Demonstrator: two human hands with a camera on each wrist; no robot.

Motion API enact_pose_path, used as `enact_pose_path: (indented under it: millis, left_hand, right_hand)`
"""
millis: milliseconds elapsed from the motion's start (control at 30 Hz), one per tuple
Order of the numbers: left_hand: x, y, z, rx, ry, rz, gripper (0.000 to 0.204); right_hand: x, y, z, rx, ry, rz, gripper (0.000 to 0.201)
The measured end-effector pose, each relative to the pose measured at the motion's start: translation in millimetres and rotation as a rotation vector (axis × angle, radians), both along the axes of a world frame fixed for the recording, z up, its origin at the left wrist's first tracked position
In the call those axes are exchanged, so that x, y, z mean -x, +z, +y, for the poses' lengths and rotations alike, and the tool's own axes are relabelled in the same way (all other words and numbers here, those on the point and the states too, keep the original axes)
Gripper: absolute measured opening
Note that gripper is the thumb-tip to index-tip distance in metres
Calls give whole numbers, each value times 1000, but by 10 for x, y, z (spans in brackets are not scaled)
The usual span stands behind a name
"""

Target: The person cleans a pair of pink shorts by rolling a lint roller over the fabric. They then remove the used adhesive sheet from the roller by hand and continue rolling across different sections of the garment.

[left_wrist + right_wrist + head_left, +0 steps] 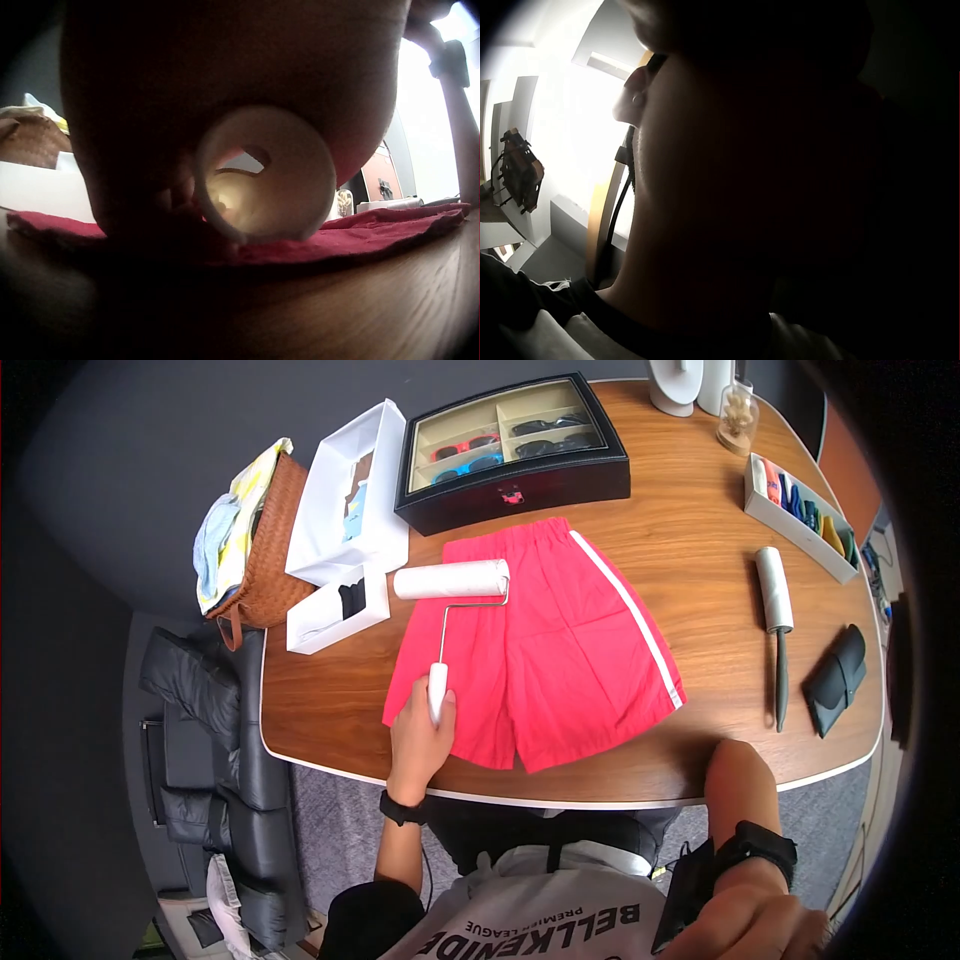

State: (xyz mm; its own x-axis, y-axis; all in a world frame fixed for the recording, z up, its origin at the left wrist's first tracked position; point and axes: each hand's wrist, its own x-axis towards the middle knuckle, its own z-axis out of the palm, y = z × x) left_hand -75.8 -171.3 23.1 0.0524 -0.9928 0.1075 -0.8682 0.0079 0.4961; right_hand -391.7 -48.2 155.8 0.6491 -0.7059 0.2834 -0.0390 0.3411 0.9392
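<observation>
- From far off, I see the pink shorts (575, 660) lying flat in the middle of the wood tabletop (680, 510). The waist points away from the person, and the legs point to the near edge.
- The white roller (450, 580) lies across the top left part of the shorts, and one end pokes out past the cloth. (I can't tell how hard it pushes.)
- To roll well, I would go slow and straight, from the waist down each leg, with the whole roller on the cloth. I think a soft push is best, because thin cloth could bunch up or stick. A free hand could hold the waist flat.
- The left grip (418, 735) wraps around the white handle (438, 690), open just wide enough to fit it.
- The right grip (745, 925) is off the tabletop, well apart from the shorts. Its picture is too dark, so I can't tell if it is spread, pressed together or pinching something.
- Just behind the shorts sits a black glasses box (515, 505). A second roller (775, 595) and a dark pouch (838, 680) lie out to the right.
</observation>
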Motion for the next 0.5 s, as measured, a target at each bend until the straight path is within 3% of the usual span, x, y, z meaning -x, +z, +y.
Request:
enact_pose_path:
  millis: [500]
  left_hand:
    - [-8, -6, -5, 15, -10, -4, 30]
  right_hand:
    - [65, -24, 11, -44, 70, -99, 12]
